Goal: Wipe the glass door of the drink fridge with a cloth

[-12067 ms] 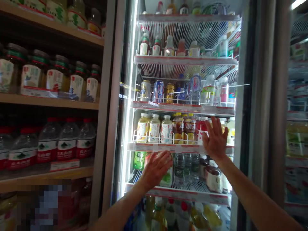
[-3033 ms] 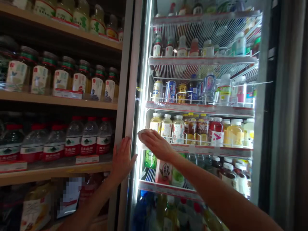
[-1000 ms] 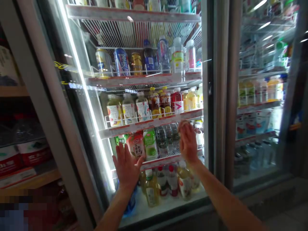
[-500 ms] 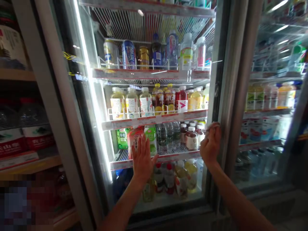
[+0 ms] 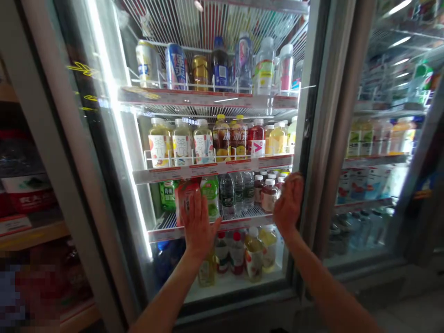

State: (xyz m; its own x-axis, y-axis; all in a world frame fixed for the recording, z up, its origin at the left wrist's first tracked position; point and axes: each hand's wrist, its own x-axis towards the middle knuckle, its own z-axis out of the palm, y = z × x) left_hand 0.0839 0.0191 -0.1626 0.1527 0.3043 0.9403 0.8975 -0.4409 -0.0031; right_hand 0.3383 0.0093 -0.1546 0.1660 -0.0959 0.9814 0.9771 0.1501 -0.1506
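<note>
My left hand (image 5: 198,231) is spread with its palm toward the glass door (image 5: 308,134) of a lit drinks fridge, and seems to lie flat on the pane. Behind its fingers, inside the fridge, a red drink pack (image 5: 186,196) and a green-labelled bottle (image 5: 210,194) are partly covered. My right hand (image 5: 287,208) is raised near the door's right side, fingers bent and pressed together against or close to the glass. What it holds, if anything, cannot be made out. Small dark-capped bottles (image 5: 269,196) stand behind the pane beside it.
Cans and bottles fill several wire shelves (image 5: 208,173) behind the glass. A bright light strip (image 5: 116,111) runs down the left side. Another glass-fronted fridge (image 5: 374,159) stands to the right; a shelf (image 5: 45,231) with large bottles is at left.
My right hand has moved left, away from the door's edge and over the pane. The view has shifted slightly; my left hand keeps its place over the red pack.
</note>
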